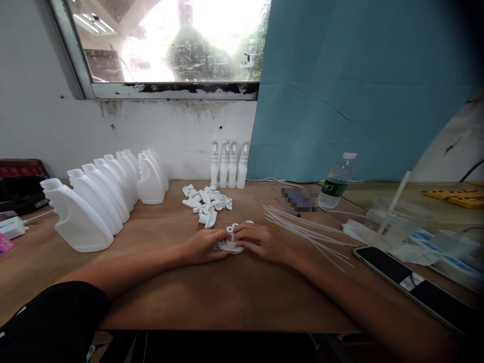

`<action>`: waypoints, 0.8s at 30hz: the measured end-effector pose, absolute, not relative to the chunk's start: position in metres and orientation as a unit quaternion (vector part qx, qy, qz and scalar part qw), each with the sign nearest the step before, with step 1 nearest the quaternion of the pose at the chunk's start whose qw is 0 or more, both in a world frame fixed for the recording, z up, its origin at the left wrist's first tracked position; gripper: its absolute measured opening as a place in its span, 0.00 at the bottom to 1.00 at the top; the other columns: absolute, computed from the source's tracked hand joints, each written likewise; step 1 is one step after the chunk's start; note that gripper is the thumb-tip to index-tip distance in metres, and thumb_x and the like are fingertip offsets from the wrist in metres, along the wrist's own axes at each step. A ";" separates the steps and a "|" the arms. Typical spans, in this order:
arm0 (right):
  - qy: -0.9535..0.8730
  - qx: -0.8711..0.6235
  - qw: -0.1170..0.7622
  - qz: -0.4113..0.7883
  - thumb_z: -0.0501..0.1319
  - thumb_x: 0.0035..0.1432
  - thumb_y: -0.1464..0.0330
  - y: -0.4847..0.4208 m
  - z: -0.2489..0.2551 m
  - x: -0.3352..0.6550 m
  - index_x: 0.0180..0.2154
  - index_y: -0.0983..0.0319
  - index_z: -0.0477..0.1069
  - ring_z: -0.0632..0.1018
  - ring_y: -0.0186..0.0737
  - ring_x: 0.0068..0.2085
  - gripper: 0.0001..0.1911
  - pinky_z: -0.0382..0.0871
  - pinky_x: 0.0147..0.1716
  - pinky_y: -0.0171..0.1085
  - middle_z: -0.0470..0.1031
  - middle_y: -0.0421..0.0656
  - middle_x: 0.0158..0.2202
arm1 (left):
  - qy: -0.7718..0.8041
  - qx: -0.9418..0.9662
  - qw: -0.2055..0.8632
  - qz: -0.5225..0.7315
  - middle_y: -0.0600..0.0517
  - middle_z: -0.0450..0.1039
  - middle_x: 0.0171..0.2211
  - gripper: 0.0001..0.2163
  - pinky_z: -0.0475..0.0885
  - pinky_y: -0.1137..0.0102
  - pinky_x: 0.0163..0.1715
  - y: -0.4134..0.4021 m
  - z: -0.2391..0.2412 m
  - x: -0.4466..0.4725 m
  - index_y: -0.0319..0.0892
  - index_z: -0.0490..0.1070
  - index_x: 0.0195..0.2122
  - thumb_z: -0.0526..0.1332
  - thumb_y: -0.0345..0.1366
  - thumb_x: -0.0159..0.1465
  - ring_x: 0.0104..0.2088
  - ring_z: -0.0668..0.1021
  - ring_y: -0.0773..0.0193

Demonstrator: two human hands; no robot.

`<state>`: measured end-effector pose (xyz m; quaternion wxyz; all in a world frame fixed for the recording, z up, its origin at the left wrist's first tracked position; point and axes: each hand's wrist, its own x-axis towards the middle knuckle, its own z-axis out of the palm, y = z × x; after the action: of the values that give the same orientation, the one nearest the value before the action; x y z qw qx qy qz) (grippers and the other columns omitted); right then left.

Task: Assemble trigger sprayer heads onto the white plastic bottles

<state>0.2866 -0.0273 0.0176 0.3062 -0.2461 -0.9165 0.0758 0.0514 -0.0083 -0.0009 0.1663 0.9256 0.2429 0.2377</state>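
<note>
My left hand (204,246) and my right hand (264,242) meet low over the middle of the table. Their curled fingers close from both sides on a small white plastic part (231,246); the fingertips hide much of its shape. Just beyond the fingers lie small white rings (230,229), partly covered by my right hand. A loose heap of white trigger-sprayer parts (207,200) is spread behind my left hand. To the right of my right hand, several thin white tubes (302,225) fan out on the table.
White empty bottles (85,222) stand in rows at left. Several narrow white bottles with spray heads (224,166) stand by the wall. At right are a water bottle (336,184), a phone (410,280) and a clear plastic cup (393,224) with a stick. Brown sheeting covers the table (212,297).
</note>
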 end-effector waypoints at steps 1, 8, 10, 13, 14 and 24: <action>-0.912 -0.266 0.305 0.071 0.56 0.64 0.65 -0.024 0.019 0.290 0.44 0.59 0.72 0.77 0.37 0.42 0.09 0.71 0.44 0.36 0.76 0.45 0.44 | 0.256 0.922 0.168 0.238 0.49 0.74 0.41 0.15 0.69 0.71 0.37 -0.009 -0.001 0.052 0.43 0.65 0.47 0.61 0.42 0.61 0.37 0.77 0.62; -0.841 -0.478 0.254 0.001 0.55 0.61 0.64 0.018 0.035 0.355 0.30 0.62 0.75 0.76 0.46 0.37 0.13 0.67 0.39 0.41 0.77 0.49 0.32 | 0.301 0.903 0.188 0.242 0.50 0.73 0.42 0.18 0.70 0.70 0.38 -0.012 -0.001 0.055 0.44 0.61 0.50 0.62 0.40 0.60 0.38 0.77 0.62; -0.819 -0.531 0.216 0.004 0.58 0.57 0.64 0.029 0.034 0.379 0.25 0.62 0.74 0.76 0.45 0.30 0.13 0.65 0.31 0.38 0.76 0.47 0.27 | 0.296 0.904 0.192 0.242 0.50 0.73 0.43 0.20 0.70 0.70 0.40 -0.013 -0.001 0.056 0.44 0.61 0.52 0.62 0.39 0.60 0.40 0.76 0.61; -0.794 -0.583 0.170 0.027 0.62 0.51 0.65 0.040 0.027 0.403 0.22 0.62 0.73 0.75 0.41 0.25 0.10 0.61 0.25 0.35 0.76 0.44 0.23 | 0.286 0.907 0.190 0.243 0.50 0.73 0.44 0.18 0.70 0.70 0.41 -0.014 0.001 0.058 0.45 0.64 0.50 0.62 0.36 0.59 0.41 0.76 0.61; -0.788 -0.593 0.162 0.033 0.62 0.50 0.65 0.042 0.024 0.407 0.22 0.62 0.73 0.75 0.41 0.25 0.09 0.61 0.24 0.34 0.76 0.44 0.23 | 0.284 0.907 0.189 0.245 0.50 0.73 0.44 0.18 0.70 0.70 0.41 -0.014 0.002 0.058 0.45 0.65 0.50 0.62 0.36 0.59 0.41 0.76 0.60; -0.753 -0.616 0.228 0.025 0.62 0.50 0.67 0.044 0.028 0.405 0.22 0.61 0.72 0.75 0.41 0.27 0.08 0.59 0.26 0.35 0.75 0.43 0.23 | 0.272 0.909 0.176 0.261 0.50 0.74 0.44 0.16 0.71 0.72 0.39 -0.011 0.000 0.059 0.44 0.68 0.47 0.63 0.37 0.57 0.40 0.77 0.62</action>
<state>0.4053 0.0439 0.0283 0.2282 -0.6161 -0.7534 0.0255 0.0593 -0.0111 -0.0001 0.1758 0.9094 0.2719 0.2611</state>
